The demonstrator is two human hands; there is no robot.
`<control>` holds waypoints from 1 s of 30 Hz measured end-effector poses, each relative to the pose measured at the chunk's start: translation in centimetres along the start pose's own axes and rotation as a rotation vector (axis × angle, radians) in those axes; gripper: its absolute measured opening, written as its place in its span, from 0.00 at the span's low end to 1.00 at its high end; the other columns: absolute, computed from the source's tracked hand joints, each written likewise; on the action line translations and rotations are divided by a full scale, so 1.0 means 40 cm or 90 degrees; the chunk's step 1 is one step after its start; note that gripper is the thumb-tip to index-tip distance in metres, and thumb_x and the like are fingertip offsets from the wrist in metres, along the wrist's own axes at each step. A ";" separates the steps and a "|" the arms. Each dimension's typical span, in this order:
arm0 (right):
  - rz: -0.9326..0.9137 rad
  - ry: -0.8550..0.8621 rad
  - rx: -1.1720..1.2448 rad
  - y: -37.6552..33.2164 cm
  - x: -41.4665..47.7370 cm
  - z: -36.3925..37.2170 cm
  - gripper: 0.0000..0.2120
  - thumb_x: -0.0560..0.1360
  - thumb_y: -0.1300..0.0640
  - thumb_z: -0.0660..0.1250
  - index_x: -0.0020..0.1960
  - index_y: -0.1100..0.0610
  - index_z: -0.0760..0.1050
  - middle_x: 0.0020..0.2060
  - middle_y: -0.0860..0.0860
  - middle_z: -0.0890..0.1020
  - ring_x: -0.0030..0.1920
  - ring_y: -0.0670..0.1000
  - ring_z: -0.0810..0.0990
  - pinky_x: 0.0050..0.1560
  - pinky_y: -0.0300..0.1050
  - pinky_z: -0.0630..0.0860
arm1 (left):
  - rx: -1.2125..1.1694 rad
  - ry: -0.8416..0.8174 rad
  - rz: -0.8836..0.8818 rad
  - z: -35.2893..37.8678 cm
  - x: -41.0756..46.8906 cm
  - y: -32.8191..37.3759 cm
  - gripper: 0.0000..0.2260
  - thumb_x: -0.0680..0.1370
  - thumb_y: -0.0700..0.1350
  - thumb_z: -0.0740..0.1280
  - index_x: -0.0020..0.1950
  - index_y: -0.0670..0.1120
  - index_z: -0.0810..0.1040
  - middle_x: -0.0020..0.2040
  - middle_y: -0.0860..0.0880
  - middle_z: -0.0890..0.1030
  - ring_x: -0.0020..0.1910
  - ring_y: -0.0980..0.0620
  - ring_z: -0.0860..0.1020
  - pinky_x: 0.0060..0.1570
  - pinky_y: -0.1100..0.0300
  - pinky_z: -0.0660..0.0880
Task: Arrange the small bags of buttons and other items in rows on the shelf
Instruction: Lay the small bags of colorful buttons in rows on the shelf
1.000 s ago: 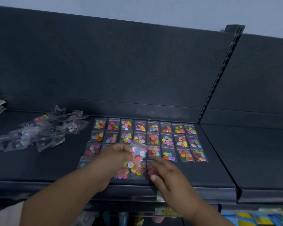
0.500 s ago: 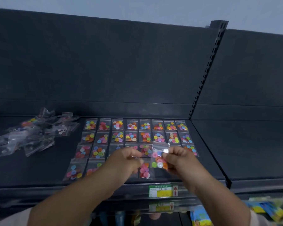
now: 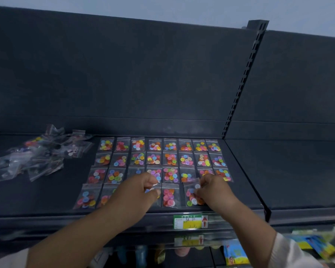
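Right hand [image 3: 213, 187] pinched a button bag [image 3: 193, 194] in the front row on the shelf [image 3: 246, 190]; left hand [image 3: 141, 190] curled over neighbouring bags; loose pile [image 3: 37, 153] lay far left

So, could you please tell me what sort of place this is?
Most likely a shop: a dark slotted shelf carries a price label on its front edge, button bags lie in rows, and packaged goods sit below.

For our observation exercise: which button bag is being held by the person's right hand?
The front-row bag at the row's right end, pinched by the right hand.
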State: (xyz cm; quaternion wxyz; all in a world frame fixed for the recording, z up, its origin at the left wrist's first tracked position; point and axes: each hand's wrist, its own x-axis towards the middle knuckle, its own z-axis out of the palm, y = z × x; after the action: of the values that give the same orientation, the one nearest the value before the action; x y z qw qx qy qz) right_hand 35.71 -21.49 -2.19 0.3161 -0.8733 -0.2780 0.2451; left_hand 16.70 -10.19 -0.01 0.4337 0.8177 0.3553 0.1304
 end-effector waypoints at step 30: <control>-0.336 -0.018 -0.433 0.022 -0.075 0.052 0.15 0.80 0.47 0.52 0.64 0.48 0.70 0.63 0.45 0.72 0.62 0.49 0.70 0.62 0.44 0.67 | 0.414 0.123 0.242 -0.070 -0.032 -0.039 0.18 0.79 0.51 0.61 0.69 0.50 0.69 0.63 0.52 0.71 0.61 0.53 0.68 0.60 0.61 0.63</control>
State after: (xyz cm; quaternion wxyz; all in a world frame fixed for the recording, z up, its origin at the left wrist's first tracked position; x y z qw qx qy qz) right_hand 32.55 -23.12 -3.44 0.0585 -0.8233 -0.5611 0.0624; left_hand 13.61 -8.77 0.49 0.0844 0.9477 0.2593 0.1659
